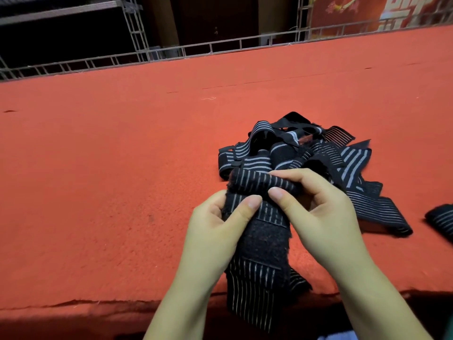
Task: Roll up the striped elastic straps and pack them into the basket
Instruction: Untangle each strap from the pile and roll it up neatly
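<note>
Pinching the strap (259, 212) with both hands, I have its top end folded over into the start of a roll just above the near edge of the red table (110, 155). My left hand (215, 231) clamps thumb against fingers on the left edge of the band, and my right hand (316, 212) presses its thumb on the roll with fingers curled behind it. The rest of the strap hangs down past the table's near edge.

It feels like it should be light, soft and stretchy, so it will spring open if I ease off; I judge the fuzzy fastener patch (264, 241) is the part that will catch on itself. Best hold is at the 2 side edges of the roll, keeping tension while I wind.

The pile of straps (316, 153) lies just beyond my hands, toward the right. 1 rolled strap (441, 219) sits at the right edge. I cannot see the basket.
</note>
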`<state>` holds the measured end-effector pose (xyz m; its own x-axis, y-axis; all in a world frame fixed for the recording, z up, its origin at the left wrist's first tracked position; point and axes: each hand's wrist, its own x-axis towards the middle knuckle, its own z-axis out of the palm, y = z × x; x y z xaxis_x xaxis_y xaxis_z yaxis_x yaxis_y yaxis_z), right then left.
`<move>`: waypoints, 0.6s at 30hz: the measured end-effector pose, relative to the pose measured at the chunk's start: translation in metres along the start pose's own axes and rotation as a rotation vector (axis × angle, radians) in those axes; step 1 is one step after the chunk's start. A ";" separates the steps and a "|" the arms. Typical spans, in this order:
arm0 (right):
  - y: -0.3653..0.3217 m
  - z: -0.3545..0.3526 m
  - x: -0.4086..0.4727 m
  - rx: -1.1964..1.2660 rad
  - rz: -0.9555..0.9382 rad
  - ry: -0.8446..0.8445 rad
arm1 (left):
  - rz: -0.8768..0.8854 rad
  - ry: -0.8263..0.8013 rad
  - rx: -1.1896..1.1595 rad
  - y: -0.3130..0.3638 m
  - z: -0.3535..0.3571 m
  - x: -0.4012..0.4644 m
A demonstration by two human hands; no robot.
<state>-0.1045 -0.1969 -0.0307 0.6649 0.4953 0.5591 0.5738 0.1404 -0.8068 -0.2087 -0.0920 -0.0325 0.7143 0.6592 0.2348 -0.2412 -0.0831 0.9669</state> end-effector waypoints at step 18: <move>0.009 0.003 0.000 0.338 0.250 -0.302 | 0.114 0.012 -0.033 -0.005 -0.001 0.003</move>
<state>-0.1007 -0.1933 -0.0386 0.5654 0.7678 0.3014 0.1954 0.2304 -0.9533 -0.2062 -0.0890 -0.0368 0.6735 0.6556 0.3415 -0.3418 -0.1334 0.9303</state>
